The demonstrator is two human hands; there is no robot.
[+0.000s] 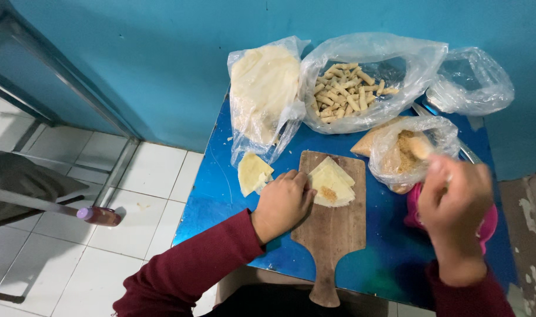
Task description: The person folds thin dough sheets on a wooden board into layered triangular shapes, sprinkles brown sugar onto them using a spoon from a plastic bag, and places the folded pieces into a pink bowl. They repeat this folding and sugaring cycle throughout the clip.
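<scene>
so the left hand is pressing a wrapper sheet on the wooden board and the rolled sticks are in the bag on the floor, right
Not quite. The bag of rolled sticks sits on the blue table against the wall, not on the floor, as the head view shows. The rest holds: the left hand rests on a wrapper sheet on the wooden board.

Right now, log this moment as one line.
left hand: pressing wrapper on board | right hand: raised, blurred, by filling bag | rolls: bagged at back
</scene>
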